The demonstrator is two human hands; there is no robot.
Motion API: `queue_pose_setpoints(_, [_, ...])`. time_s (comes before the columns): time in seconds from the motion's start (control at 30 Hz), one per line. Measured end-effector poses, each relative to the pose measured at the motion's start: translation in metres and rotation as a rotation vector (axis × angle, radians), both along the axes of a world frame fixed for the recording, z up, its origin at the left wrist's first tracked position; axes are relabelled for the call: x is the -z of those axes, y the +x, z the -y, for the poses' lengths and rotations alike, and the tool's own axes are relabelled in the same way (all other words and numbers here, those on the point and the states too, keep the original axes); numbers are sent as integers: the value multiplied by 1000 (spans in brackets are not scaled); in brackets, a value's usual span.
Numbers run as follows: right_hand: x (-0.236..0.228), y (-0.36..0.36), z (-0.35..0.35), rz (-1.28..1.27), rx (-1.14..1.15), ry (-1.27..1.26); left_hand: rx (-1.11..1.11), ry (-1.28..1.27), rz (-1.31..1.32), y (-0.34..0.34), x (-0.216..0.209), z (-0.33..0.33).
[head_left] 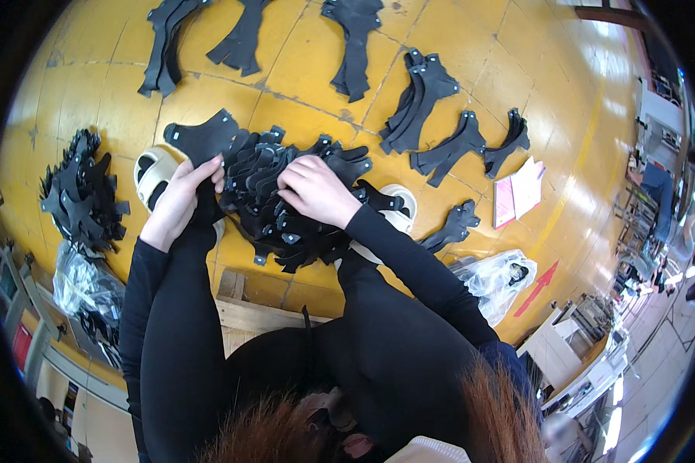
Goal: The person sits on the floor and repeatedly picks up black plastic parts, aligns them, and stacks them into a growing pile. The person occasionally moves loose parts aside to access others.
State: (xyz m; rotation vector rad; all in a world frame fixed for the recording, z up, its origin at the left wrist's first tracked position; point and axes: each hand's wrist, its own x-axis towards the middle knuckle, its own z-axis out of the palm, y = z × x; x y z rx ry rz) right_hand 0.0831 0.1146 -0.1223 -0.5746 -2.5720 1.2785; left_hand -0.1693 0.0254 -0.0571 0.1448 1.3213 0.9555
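Observation:
Between my feet lies a heaped pile of black cut-out pieces (266, 174), with small pale tags on many of them. My left hand (176, 199) is closed at the pile's left side, thumb and fingers pinching one black cut-out piece (202, 134) whose wide end spreads out beyond the hand. On top of the heap, my right hand (316, 191) has its fingers curled together at a black piece; the fingertips are partly hidden among the dark layers. Cream-coloured slip-on shoes (156, 171) flank the pile.
Several small stacks of black pieces (421, 100) lie in an arc on the yellow tiled floor (301, 62). Another heap (83, 193) sits at left. Clear plastic bags (496, 279) and a pink-and-white booklet (517, 191) are at right. Wooden slats (266, 315) lie under me.

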Motion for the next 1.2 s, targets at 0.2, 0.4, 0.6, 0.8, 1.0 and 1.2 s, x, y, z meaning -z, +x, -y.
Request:
queue_pose_setpoints(0.2, [-8,1,-7,89,-141,26,48,0,-24,-2,-1,0])
queue_pose_setpoints(0.4, [-25,14,-9,37,-200,124,42,-6,-26,-1,0,-1])
queue_pose_setpoints(0.6, [-38,14,-2,-191,-302,225,43,5,-25,-1,1,-1])
queue_pose_setpoints(0.8, [-64,-6,-7,-358,-151,243,107,26,-37,4,-5,-2])
queue_pose_setpoints(1.0, [-88,-33,-26,-331,227,84,384,95,48,7,-14,0])
queue_pose_setpoints(1.2, [-90,-21,-45,-19,554,-587,450,88,-40,7,-15,0])
